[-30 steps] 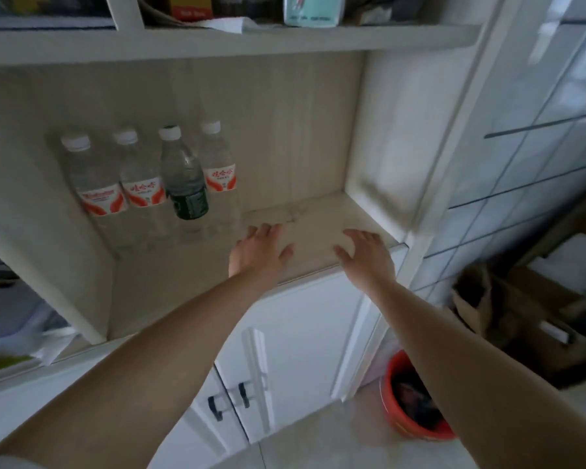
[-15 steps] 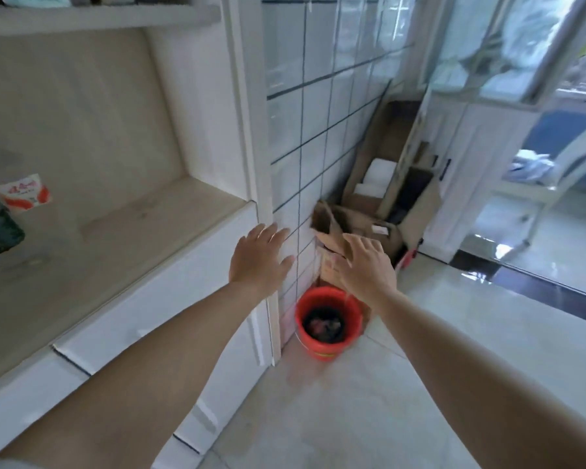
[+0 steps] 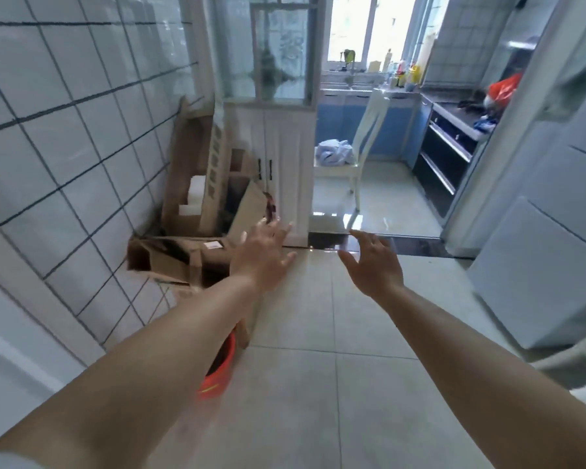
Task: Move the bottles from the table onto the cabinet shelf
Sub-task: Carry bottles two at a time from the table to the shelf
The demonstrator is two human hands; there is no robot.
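Both my arms reach forward over the tiled floor. My left hand (image 3: 263, 257) is open with fingers spread and holds nothing. My right hand (image 3: 374, 262) is open too, fingers relaxed and empty. No bottle, no table and no shelf appear in the head view now; only the white cabinet side (image 3: 11, 340) shows at the lower left edge.
Flattened cardboard boxes (image 3: 190, 211) lean against the tiled wall on the left. A red bucket (image 3: 219, 374) stands on the floor under my left forearm. Ahead are a white cupboard (image 3: 278, 164), a white chair (image 3: 356, 157) in a kitchen doorway and a pale door (image 3: 538, 252) on the right.
My view has swung right, away from the cabinet shelf with its bottles, toward the floor and the kitchen doorway. Both hands stay open and empty in front of me.
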